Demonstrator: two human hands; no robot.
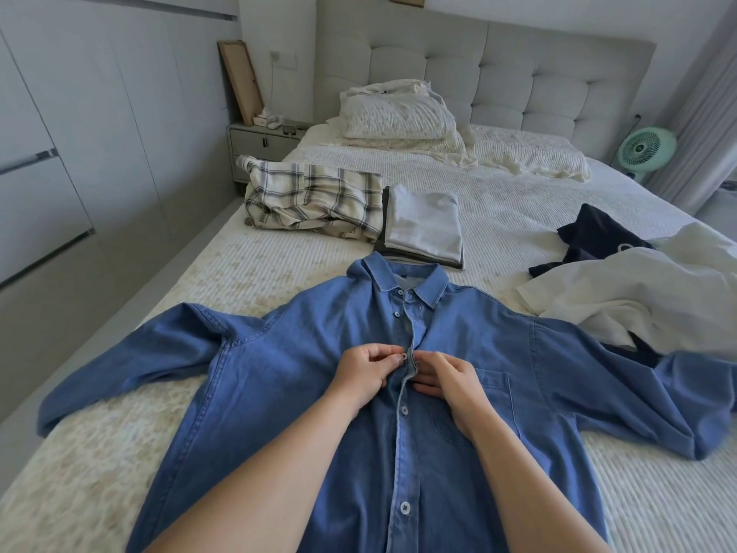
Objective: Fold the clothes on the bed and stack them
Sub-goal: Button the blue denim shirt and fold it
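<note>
Blue denim button-front shirt, stitched seams and chest pocket, lies flat on the white ribbed bedspread, sleeves spread. Left hand pinches a button at the placket; right hand grips the opposite edge with curled fingers. At 12 o'clock: folded grey-white stack. At 11: crumpled plaid shirt. At 2: cream and navy garments. No legible writing.

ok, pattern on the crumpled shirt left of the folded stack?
Plaid: cream with dark grey and blue-grey checks. The crumpled shirt lies beside the folded stack; head view shows it.
</note>
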